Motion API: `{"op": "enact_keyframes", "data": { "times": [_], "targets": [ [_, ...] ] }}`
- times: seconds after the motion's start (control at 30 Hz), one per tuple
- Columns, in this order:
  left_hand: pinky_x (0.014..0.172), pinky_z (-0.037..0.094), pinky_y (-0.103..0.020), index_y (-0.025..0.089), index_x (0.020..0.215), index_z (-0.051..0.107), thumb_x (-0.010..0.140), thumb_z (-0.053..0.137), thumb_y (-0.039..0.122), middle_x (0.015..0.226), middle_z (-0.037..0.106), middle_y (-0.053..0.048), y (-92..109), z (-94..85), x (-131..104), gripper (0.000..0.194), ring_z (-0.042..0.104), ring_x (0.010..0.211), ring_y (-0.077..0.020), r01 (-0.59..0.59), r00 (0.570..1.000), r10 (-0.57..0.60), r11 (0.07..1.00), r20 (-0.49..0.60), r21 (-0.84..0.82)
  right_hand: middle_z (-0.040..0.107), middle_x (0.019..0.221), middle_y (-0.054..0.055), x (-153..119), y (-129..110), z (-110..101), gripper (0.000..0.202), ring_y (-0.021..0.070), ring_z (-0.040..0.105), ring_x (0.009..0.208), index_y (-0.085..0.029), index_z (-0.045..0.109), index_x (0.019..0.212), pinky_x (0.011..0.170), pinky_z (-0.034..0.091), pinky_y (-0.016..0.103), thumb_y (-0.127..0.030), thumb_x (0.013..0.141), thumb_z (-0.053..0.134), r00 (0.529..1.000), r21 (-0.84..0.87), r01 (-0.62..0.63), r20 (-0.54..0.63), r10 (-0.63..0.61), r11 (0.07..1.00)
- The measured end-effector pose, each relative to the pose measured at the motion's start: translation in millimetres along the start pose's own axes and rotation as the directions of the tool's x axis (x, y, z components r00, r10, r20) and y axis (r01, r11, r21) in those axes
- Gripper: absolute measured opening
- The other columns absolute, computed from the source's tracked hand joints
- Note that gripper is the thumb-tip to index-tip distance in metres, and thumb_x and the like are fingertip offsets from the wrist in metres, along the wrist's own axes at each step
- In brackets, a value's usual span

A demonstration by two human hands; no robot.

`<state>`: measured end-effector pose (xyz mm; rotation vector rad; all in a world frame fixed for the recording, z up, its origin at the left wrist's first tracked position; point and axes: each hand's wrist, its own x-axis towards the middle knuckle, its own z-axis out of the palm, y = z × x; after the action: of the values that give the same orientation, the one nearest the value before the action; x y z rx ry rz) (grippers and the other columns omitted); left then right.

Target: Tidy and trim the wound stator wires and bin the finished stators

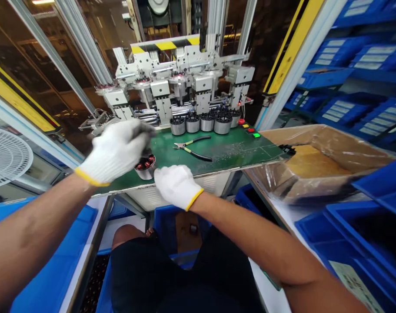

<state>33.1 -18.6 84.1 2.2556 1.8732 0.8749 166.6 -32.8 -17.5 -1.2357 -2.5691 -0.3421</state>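
A motor stator (145, 173) with copper windings and a silver metal shell stands upright near the front edge of the green worktop (165, 152). My left hand (118, 150), in a white glove with dark fingertips, is over the stator's upper left side; its fingers are blurred by motion and partly hide the stator. Just right of the stator, my gloved right hand (176, 184) is closed with curled fingers, and what it holds, if anything, is hidden. Wire cutters (196, 148) with black and yellow-green handles lie spread apart to the right.
Several silver stators (207, 122) stand along the worktop's back, before a white machine (181, 87). Coloured buttons (251, 130) are at the right end. A plastic-lined cardboard box (321, 163) stands right; a blue bin (165, 221) sits below. A white fan (8, 156) is at left.
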Motion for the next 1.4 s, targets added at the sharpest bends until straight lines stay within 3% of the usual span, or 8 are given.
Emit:
{"op": "enact_keyframes", "data": {
  "times": [0.13,0.3,0.43,0.77,0.9,1.1,1.23,1.4],
  "targets": [
    [0.068,0.053,-0.031,0.023,0.105,0.067,0.083,0.046,0.029,0.08,0.07,0.0,10,17.3,26,0.031,0.064,0.068,-0.017,-0.124,0.978,0.13,0.991,0.161,-0.044,0.06,0.075,0.014,-1,-18,8,0.015,0.0303,0.063,0.069,-0.009,0.055,0.089,0.053,0.049,0.039,-0.009,0.084,0.041,0.99,-0.02,-0.141,-0.032,0.141,0.99],
    [0.084,0.052,-0.029,0.024,0.112,0.063,0.087,0.049,0.034,0.107,0.069,-0.001,-29,10.6,2,0.03,0.065,0.091,-0.0172,-0.275,0.958,0.282,0.953,0.044,-0.129,0.059,0.079,0.011,-3,-11,11,0.011,0.0281,0.063,0.072,-0.012,0.053,0.092,0.058,0.05,0.038,-0.015,0.084,0.046,0.987,-0.01,-0.157,-0.036,0.156,0.988],
    [0.084,0.052,-0.034,0.023,0.099,0.069,0.09,0.051,0.034,0.11,0.069,-0.005,-64,23.1,-29,0.024,0.065,0.096,-0.0215,-0.555,0.832,0.535,0.815,0.148,0.17,0.059,0.08,0.01,-8,-5,5,0.013,0.0275,0.063,0.072,-0.013,0.054,0.094,0.058,0.049,0.038,-0.015,0.085,0.044,0.991,0.008,-0.128,-0.028,0.128,0.992],
    [0.093,0.048,-0.045,0.013,0.11,0.063,0.086,0.046,0.017,0.114,0.066,-0.013,-90,76.1,-42,0.03,0.059,0.106,-0.0259,-0.642,0.668,0.726,0.673,-0.164,0.367,0.063,0.078,0.01,-12,-34,-23,0.017,0.0253,0.064,0.068,-0.013,0.057,0.096,0.059,0.047,0.033,-0.025,0.091,0.045,0.984,0.046,-0.169,0.07,0.166,0.984],
    [0.09,0.049,-0.045,0.013,0.096,0.065,0.084,0.046,0.018,0.107,0.067,-0.014,-92,78.4,-39,0.023,0.06,0.1,-0.0262,-0.643,0.64,0.732,0.677,-0.234,0.359,0.064,0.099,0.009,7,0,-51,0.034,0.0229,0.063,0.077,-0.019,0.053,0.118,0.063,0.046,0.032,-0.035,0.1,0.029,0.99,-0.026,-0.029,-0.138,0.026,0.999],
    [0.088,0.048,-0.037,0.019,0.103,0.066,0.091,0.045,0.023,0.109,0.068,-0.008,-86,71.9,-37,0.024,0.062,0.101,-0.0213,-0.552,0.764,0.611,0.785,-0.207,0.281,0.064,0.089,0.009,16,42,-42,0.022,0.0253,0.063,0.076,-0.017,0.059,0.101,0.06,0.045,0.033,-0.013,0.087,0.043,0.988,-0.26,0.117,0.133,-0.084,0.959],
    [0.075,0.048,-0.032,0.026,0.099,0.069,0.091,0.047,0.034,0.1,0.069,-0.003,-63,50.9,-26,0.025,0.064,0.088,-0.0205,-0.419,0.904,0.428,0.883,0.003,0.21,0.064,0.081,0.008,1,17,-16,0.017,0.026,0.063,0.071,-0.017,0.058,0.094,0.058,0.045,0.034,-0.019,0.09,0.041,0.977,-0.136,0.087,0.205,-0.058,0.987],
    [0.052,0.037,-0.028,0.029,0.089,0.071,0.084,0.05,0.033,0.092,0.065,-0.003,-40,25.8,-6,0.022,0.063,0.076,-0.0204,-0.382,0.916,0.33,0.891,0.23,0.245,0.065,0.083,0.008,-1,-12,1,0.019,0.025,0.064,0.077,-0.015,0.057,0.098,0.063,0.046,0.033,-0.022,0.093,0.039,0.992,-0.004,0.034,0.119,-0.033,0.999]
  ]
}}
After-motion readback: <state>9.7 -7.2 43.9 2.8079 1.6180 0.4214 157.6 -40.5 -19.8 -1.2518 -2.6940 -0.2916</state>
